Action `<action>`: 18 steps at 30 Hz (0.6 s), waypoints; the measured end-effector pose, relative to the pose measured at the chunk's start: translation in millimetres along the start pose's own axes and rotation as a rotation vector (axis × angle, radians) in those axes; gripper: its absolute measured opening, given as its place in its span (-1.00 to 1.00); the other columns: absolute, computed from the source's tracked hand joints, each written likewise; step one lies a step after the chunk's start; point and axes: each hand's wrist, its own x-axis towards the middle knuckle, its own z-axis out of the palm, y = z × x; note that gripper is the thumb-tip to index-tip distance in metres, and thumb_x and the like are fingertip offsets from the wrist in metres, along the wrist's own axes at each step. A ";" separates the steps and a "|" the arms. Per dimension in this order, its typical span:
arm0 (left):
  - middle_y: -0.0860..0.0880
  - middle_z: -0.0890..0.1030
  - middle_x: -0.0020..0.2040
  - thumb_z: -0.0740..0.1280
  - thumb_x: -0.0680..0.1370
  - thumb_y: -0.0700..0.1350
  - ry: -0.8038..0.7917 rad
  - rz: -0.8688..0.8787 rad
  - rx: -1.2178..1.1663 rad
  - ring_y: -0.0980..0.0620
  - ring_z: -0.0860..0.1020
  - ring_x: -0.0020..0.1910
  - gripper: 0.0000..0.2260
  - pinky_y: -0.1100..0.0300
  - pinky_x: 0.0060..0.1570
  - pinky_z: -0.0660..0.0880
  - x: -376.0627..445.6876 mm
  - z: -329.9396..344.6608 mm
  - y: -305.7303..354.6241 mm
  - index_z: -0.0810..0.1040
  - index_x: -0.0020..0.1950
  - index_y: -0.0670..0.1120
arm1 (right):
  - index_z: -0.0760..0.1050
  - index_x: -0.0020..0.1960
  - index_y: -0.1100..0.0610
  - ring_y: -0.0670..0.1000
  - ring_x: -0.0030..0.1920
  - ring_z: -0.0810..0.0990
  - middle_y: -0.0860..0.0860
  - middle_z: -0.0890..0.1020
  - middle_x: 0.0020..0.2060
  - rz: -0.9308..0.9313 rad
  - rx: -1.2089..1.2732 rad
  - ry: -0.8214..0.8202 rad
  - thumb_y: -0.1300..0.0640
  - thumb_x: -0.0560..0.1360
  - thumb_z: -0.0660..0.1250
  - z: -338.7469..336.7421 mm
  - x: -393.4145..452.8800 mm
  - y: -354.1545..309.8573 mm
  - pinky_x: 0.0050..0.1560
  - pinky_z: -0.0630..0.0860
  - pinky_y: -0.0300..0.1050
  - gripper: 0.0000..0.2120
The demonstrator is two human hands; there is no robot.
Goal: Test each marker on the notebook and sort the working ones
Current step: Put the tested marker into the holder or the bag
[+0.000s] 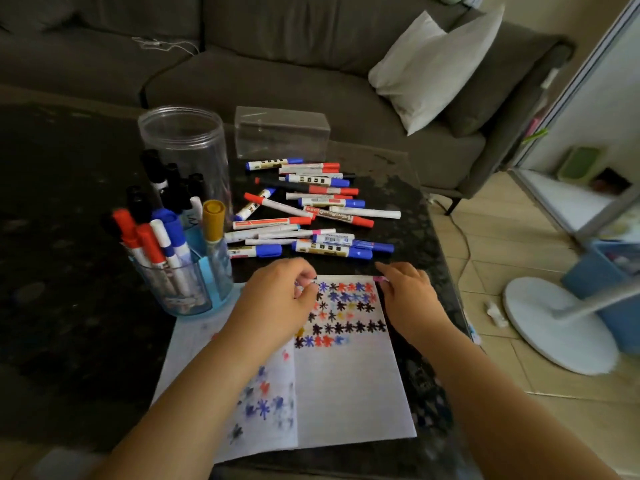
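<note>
An open notebook [349,382] lies on the dark table, its right page covered with rows of blue, red and black star scribbles. My left hand [277,296] hovers over the page's top left, fingers curled round a small whitish marker that is mostly hidden. My right hand [408,296] is at the page's top right corner and pinches a pink marker cap or end [381,279]. A loose pile of markers [311,209] with red and blue caps lies just beyond both hands. A blue-based clear holder [194,296] at the left has several markers standing in it.
A tall clear jar [188,143] stands behind the holder with black markers [166,185] in front of it. A clear plastic box [280,133] sits beyond the pile. A grey sofa with a white pillow [436,64] is behind; a white fan base [557,323] stands on the floor at right.
</note>
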 end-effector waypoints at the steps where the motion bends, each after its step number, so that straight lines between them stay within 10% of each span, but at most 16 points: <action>1: 0.11 0.56 -0.07 0.29 0.54 -0.11 -0.011 0.003 -0.005 0.20 0.50 -0.15 -0.87 0.46 -0.24 0.36 3.5 4.1 2.0 0.54 0.07 0.01 | 0.25 0.47 -0.03 0.10 0.39 0.24 0.01 0.33 0.40 -0.019 -0.020 -0.023 0.08 0.63 0.10 2.7 3.9 4.2 0.38 0.26 0.00 -0.59; 9: 0.18 0.52 -0.13 0.30 0.54 -0.10 -0.046 -0.049 -0.050 0.23 0.50 -0.13 -0.86 0.41 -0.16 0.42 9.8 19.4 0.3 0.56 0.09 0.01 | 0.54 0.08 0.07 -0.03 0.03 0.46 -0.02 0.51 0.03 -0.158 0.108 0.148 0.13 0.55 0.27 6.7 10.8 17.8 0.07 0.43 -0.22 -0.86; 12: 0.22 0.53 -0.16 0.31 0.54 -0.09 -0.034 -0.078 -0.104 0.24 0.52 -0.15 -0.88 0.34 -0.16 0.48 7.1 19.6 1.1 0.57 0.05 0.03 | 0.51 -0.09 0.01 -0.15 -0.15 0.50 -0.10 0.52 -0.09 -0.127 0.384 0.203 0.15 0.49 0.36 -12.7 1.2 10.3 -0.15 0.44 -0.46 -0.94; 18: 0.16 0.58 -0.20 0.34 0.52 -0.11 0.010 -0.111 -0.280 0.31 0.53 -0.21 -0.90 0.49 -0.30 0.42 3.9 12.4 2.8 0.56 -0.06 0.11 | 0.53 -0.08 0.07 -0.14 -0.18 0.62 -0.05 0.66 -0.22 -0.022 1.138 0.134 0.12 0.49 0.32 -41.8 -37.9 -16.5 -0.12 0.55 -0.32 -0.96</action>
